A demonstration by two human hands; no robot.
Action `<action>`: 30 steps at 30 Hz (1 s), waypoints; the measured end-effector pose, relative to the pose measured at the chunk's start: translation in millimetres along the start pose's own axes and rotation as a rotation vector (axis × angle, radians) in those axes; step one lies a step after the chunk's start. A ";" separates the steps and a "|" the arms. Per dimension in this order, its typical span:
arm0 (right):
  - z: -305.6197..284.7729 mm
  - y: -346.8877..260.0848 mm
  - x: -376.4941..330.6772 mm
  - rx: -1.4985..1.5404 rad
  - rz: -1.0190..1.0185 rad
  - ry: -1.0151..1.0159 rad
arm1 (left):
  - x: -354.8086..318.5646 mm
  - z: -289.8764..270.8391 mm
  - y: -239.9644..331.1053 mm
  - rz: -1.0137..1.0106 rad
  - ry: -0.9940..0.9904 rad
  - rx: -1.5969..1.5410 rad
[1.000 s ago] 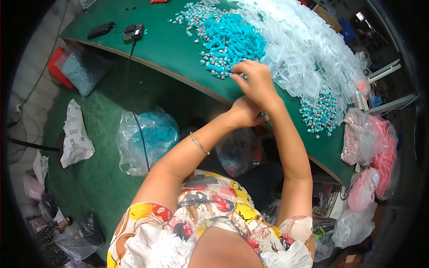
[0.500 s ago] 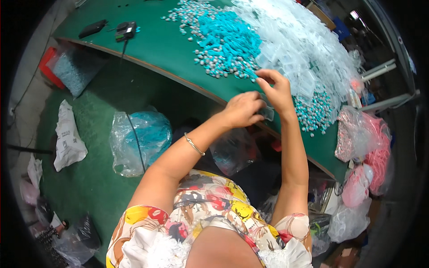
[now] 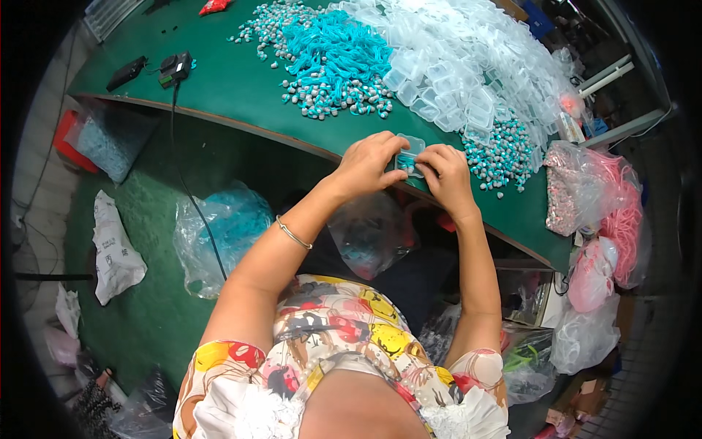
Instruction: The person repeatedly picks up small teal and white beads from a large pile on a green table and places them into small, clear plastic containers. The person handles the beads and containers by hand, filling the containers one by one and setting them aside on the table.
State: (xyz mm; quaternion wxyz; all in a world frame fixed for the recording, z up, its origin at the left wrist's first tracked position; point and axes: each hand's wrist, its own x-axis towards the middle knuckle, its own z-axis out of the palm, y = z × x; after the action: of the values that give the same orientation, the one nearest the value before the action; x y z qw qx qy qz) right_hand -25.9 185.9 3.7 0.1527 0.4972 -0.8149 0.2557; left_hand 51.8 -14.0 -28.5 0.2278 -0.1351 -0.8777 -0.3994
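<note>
At the near edge of the green table, my left hand point(image 3: 369, 164) grips a small clear plastic box point(image 3: 414, 144) with its lid raised. Inside the box lies a teal cord point(image 3: 406, 162). My right hand point(image 3: 447, 174) has its fingertips bunched at the box's right side, closed on the cord; the fingers partly hide it. Beyond my hands is a heap of teal cords point(image 3: 340, 47), with silver-and-teal beads point(image 3: 336, 99) around its edges. A large pile of clear boxes point(image 3: 461, 55) spreads to its right, and more beads point(image 3: 504, 157) sit nearer my right hand.
A black device point(image 3: 175, 67) trails a cable off the table point(image 3: 241, 102). Bags of pink cord point(image 3: 618, 197) and pink beads point(image 3: 567, 190) crowd the right edge. On the floor are a bag of teal material point(image 3: 227, 227) and a white sack point(image 3: 115, 252).
My right hand has left the teal cord heap and come down to the box. My left hand now holds the open box up in view, with teal cord in it. The view has shifted slightly.
</note>
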 end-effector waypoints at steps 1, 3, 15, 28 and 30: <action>0.3 -0.5 -1.1 -0.044 -0.028 0.001 | -0.4 0.6 -0.4 0.002 0.006 0.001; -4.2 -2.0 -1.7 -0.027 -0.011 -0.031 | -1.6 1.8 -2.2 0.024 0.008 0.007; 7.2 21.8 19.6 0.198 0.304 -0.072 | -1.5 0.0 2.9 -0.015 0.018 -0.027; 10.9 0.5 -12.7 0.190 -0.008 0.071 | 1.2 4.7 6.7 0.113 -0.031 0.170; 7.8 -0.9 -13.8 0.294 0.048 0.011 | -2.2 4.6 4.6 0.141 -0.013 0.113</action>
State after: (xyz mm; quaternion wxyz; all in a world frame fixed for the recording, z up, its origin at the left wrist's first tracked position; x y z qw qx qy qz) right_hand -18.7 191.2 -9.4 0.0767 0.4931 -0.7796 0.3784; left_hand 54.2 -7.7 -29.4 0.2569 -0.1859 -0.8885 -0.3316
